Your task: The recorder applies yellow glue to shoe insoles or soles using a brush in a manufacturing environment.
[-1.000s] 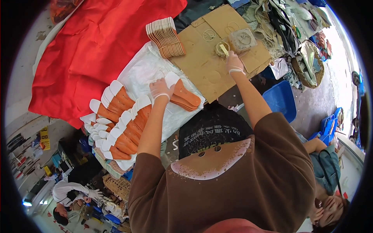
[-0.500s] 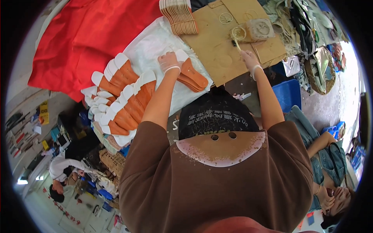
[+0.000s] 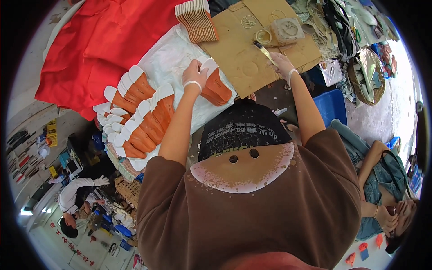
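My right hand [image 3: 282, 65], in a thin clear glove, grips a small brush [image 3: 265, 52] by its handle, bristles toward the far left. Beyond the bristles stands a small round glue pot [image 3: 263, 37] against a pale block [image 3: 288, 30]. My left hand [image 3: 194, 74], also gloved, has its fingers closed at the white end of an orange insole [image 3: 217, 87]. This one tops a small stack on the white plastic sheet [image 3: 167, 55]. Fanned rows of orange insoles with white ends [image 3: 145, 130] lie left of my left arm.
A banded bundle of insoles [image 3: 196, 22] stands at the far edge beside the brown cardboard [image 3: 238, 67]. Red cloth [image 3: 103, 45] covers the far left. A blue bin [image 3: 330, 110] is right of my right arm. One person [image 3: 375, 189] is at right, another [image 3: 76, 198] at lower left.
My right hand has drawn the brush back from the glue pot, toward the left. My left hand has turned slightly at the stack's white end. The whole view has shifted a little.
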A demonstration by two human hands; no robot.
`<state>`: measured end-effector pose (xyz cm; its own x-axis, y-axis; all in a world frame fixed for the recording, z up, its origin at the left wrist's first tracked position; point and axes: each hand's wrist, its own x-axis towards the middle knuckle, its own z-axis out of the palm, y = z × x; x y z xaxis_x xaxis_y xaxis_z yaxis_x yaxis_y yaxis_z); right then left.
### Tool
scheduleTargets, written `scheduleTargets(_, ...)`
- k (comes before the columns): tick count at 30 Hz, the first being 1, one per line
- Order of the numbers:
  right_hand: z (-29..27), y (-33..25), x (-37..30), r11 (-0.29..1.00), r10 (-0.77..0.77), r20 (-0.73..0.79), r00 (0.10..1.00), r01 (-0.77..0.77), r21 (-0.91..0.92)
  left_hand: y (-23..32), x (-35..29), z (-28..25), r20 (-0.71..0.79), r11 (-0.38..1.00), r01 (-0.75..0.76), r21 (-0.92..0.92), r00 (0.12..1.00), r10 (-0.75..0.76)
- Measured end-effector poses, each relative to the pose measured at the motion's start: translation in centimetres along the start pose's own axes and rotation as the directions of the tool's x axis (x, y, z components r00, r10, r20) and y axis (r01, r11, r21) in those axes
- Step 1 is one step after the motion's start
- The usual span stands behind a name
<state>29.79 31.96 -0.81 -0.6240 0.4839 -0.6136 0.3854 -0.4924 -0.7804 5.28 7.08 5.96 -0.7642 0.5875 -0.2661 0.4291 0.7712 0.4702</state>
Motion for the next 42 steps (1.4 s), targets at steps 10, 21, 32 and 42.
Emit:
scheduleTargets(10,7.0,-11.0,-9.7,0.478,-0.690,0.246,0.681,0.683,-0.552,5.9,1.2,-12.3,0.389,0.726,0.064,-0.684,0.875,0.289)
scheduleTargets(21,7.5,-14.3,-11.0,0.164,-0.712,0.474,0.518,0.779,-0.605,6.8,0.1,-13.4,0.398,0.476,0.181,-0.860,0.822,0.406)
scheduleTargets(32,4.5,-15.3,-12.7,0.633,-0.241,0.669,0.703,0.636,-0.441,4.0,0.3,-16.4,0.165,0.160,0.125,-0.979,0.948,0.273)
scheduleTargets(42,3.2,-13.4,-8.4,0.513,-0.704,0.099,0.703,0.601,-0.613,7.0,-5.7,-13.7,-0.009,0.034,-0.012,-0.999,0.996,0.086)
